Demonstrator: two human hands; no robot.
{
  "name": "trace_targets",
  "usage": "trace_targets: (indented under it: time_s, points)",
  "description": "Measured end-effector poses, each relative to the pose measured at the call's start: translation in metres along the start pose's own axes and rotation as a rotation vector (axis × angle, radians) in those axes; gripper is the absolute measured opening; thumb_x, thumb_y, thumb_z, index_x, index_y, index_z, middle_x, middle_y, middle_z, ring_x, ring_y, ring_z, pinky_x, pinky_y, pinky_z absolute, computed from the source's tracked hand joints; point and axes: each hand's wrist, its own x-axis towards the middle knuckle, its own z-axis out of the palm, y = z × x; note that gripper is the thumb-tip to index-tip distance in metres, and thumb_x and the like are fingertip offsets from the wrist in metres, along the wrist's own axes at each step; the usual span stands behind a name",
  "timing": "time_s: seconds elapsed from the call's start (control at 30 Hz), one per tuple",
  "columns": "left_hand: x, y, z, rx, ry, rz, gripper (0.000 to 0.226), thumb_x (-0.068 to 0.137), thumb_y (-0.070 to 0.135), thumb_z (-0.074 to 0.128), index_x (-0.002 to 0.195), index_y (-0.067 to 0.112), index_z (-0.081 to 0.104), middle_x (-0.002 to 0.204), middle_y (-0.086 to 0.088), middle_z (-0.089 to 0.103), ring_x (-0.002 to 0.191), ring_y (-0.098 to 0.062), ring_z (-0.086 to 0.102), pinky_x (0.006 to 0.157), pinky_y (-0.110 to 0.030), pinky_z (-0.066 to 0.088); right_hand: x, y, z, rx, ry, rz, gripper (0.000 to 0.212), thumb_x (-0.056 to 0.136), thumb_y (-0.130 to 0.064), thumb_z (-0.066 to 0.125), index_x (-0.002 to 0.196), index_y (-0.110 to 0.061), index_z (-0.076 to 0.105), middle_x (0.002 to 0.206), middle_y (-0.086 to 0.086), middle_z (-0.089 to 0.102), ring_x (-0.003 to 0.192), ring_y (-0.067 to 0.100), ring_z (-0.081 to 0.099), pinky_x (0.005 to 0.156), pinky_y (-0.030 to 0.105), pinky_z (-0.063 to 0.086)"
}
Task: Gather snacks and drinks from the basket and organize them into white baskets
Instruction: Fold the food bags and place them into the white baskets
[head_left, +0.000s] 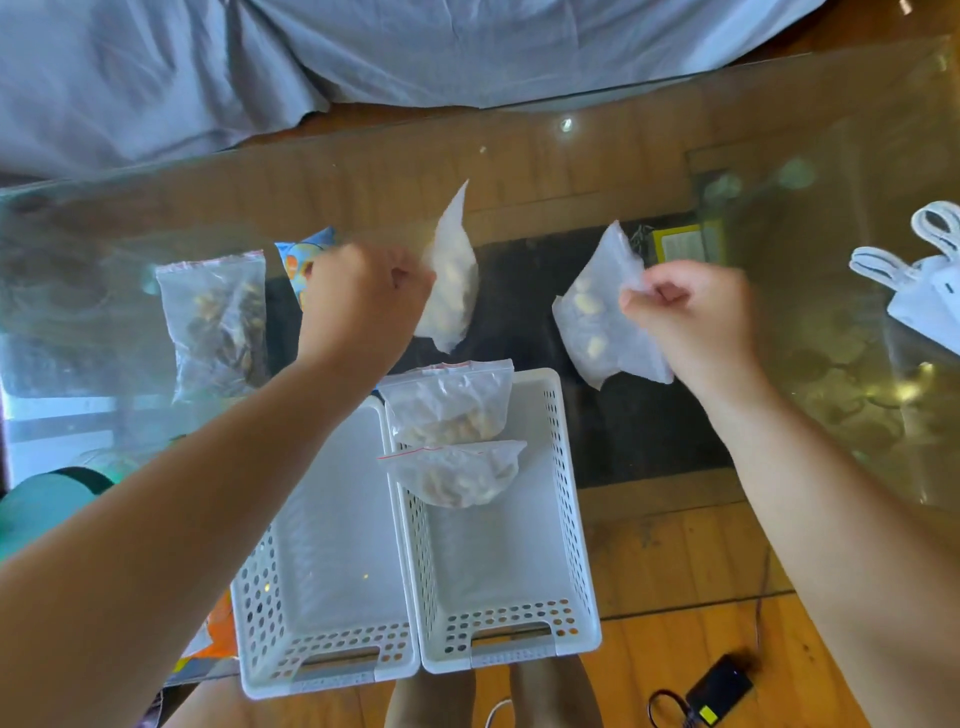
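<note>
**Two snack bags held above the white baskets**

Left hand (363, 301) curled tight, pinching a clear bag of pale snacks (451, 275) by its edge, bag hanging just right of the fist. Right hand (691, 312) likewise closed, pinching a second clear snack bag (597, 317), bag dangling to the left of the knuckles. Both bags lifted over the glass table (623, 156), beyond the far ends of two white baskets (332, 649) (571, 519) set side by side at the near edge. Two more zip bags of snacks (449, 405) (457, 473) lodged in the far end of the right basket. Another bag of darker snacks (218, 322) flat on the glass, left of the left hand, a colourful packet (296, 260) partly hidden behind that hand
</note>
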Motion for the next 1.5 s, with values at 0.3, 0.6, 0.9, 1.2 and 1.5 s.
trace_targets:
  time_s: [0.3,0.6,0.9,1.2,1.5]
  points:
    - [0.015,0.008,0.025,0.103,-0.107,-0.136,0.036,0.091,0.026,0.051,0.065,0.002,0.059,0.05,-0.001,0.038,0.064,-0.032,0.045,0.05,-0.031,0.02,-0.004,0.014,-0.001,-0.119,0.085,-0.061,0.039,0.075,-0.011,0.059,0.046,-0.011,0.034,0.046,0.003,0.021,0.052,0.02,0.02,0.051,0.032,0.016]
    - [0.011,0.018,0.034,0.138,-0.391,-0.146,0.036,0.093,0.033,0.049,0.074,0.007,0.065,0.061,-0.007,0.051,0.064,-0.024,0.05,0.057,-0.028,0.034,-0.004,0.026,0.008,-0.342,-0.054,-0.064,0.047,0.083,-0.021,0.058,0.046,-0.019,0.028,0.044,-0.004,0.024,0.044,0.013,0.023,0.045,0.026,0.014]
    - [0.006,0.015,0.015,0.025,-0.213,-0.175,0.034,0.093,0.024,0.052,0.061,0.009,0.052,0.052,-0.003,0.039,0.061,-0.024,0.038,0.052,-0.033,0.018,-0.01,0.039,-0.006,-0.232,-0.006,-0.039,0.027,0.083,-0.014,0.059,0.06,-0.005,0.048,0.052,-0.001,0.037,0.054,0.018,0.035,0.047,0.017,0.024]
    - [-0.045,0.047,-0.065,0.075,0.014,0.103,0.023,0.091,0.018,0.053,0.075,0.005,0.063,0.056,-0.002,0.045,0.055,-0.021,0.038,0.049,-0.027,0.027,-0.082,-0.003,-0.046,-0.408,0.004,-0.164,0.013,0.095,-0.014,0.045,0.095,-0.007,0.056,0.07,0.0,0.047,0.06,0.022,0.042,0.046,0.023,0.024]
    - [-0.115,0.08,-0.11,0.142,-0.116,0.19,0.027,0.094,0.025,0.048,0.11,0.035,0.067,0.099,0.001,0.073,0.089,-0.03,0.065,0.064,-0.03,0.045,-0.171,-0.035,-0.065,-0.431,-0.181,-0.272,0.02,0.089,-0.004,0.054,0.107,-0.003,0.064,0.074,0.013,0.068,0.058,0.021,0.058,0.051,0.008,0.026]
